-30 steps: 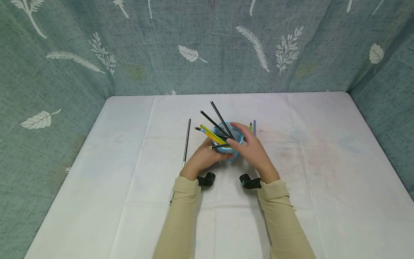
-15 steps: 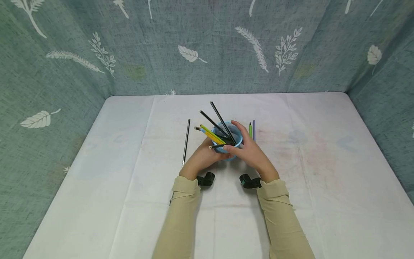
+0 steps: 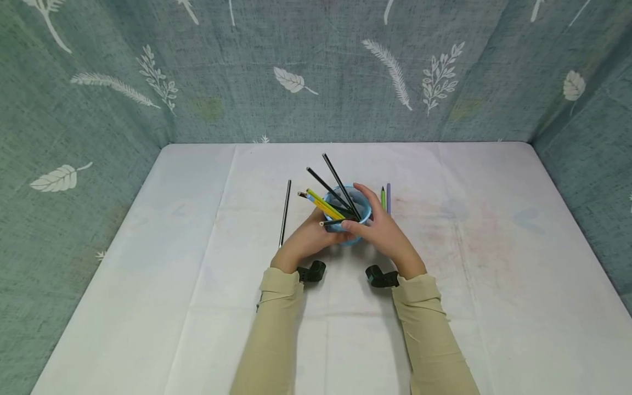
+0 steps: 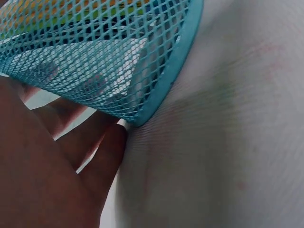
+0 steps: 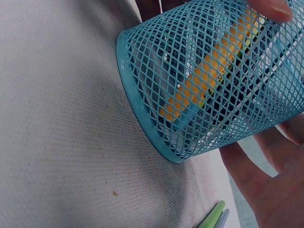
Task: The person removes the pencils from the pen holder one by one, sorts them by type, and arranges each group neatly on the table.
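The left hand (image 3: 310, 236) and the right hand (image 3: 385, 227) are holding a blue mesh cup (image 5: 190, 85) between them, with each grip clamped round its side. Black pencils (image 3: 338, 181) and yellow pencils (image 3: 324, 205) are leaning out of it. On the tabletop (image 3: 494, 329), a black stick (image 3: 285, 213) is lying near the left hand, and a green pencil (image 3: 383, 199) and a purple stick (image 3: 388, 198) near the right.

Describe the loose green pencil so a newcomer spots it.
On the white table, find the blue mesh cup gripped by the left hand and right hand. Just past the right hand, two pencils lie side by side. The green pencil is the left one, its far end a dark point; the purple pencil shows no such tip.
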Available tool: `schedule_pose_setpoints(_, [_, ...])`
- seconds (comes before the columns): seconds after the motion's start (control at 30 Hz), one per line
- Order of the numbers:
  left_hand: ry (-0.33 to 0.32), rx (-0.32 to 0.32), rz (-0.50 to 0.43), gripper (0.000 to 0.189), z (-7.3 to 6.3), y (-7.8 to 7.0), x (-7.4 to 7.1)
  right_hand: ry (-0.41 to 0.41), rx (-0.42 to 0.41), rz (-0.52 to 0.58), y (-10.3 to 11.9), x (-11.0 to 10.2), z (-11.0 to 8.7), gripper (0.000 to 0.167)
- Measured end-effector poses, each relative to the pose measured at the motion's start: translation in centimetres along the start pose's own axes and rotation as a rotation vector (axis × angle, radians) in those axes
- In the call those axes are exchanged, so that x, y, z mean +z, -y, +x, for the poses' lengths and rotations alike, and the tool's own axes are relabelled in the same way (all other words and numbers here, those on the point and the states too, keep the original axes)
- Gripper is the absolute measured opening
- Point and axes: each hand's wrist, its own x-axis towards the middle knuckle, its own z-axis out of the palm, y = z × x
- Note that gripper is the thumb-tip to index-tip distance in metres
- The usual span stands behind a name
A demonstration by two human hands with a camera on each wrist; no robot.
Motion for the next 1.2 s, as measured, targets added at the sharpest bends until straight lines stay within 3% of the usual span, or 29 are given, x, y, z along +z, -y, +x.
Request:
schedule_pose_setpoints(0.27, [-0.001,0.018,0.043,0.069,-0.1,-0.4,-0.4,-0.007,0.016,-0.001,0.1,0.0,-0.2,0.072])
schedule_pose_setpoints(0.5, [0.025,-0.177,-0.097,0.085,-1.1,-0.6,-1.2,0.002,0.001,0.001,-0.1,0.0,0.0,0.072])
schedule_pose_setpoints(0.57, [0.024,-0.199,-0.127,0.086,-1.2,-0.4,-1.4,0.004,0.004,0.016,-0.5,0.0,0.1,0.071])
schedule_pose_setpoints(0.9, [0.027,-0.242,-0.128,0.075,-1.7,-0.3,-2.2,-0.018,-0.005,-0.031,-3.2,0.1,1.3,0.071])
schedule_pose_setpoints(1.07, [0.007,-0.201,-0.092,0.063,-1.9,-0.3,-2.7,-0.01,0.014,-0.033,-2.2,0.0,0.9,0.071])
schedule_pose_setpoints(1.2, [-0.005,-0.169,-0.112,0.055,-1.7,0.8,-3.0,-0.006,0.006,-0.013,-0.6,-0.1,0.2,0.07])
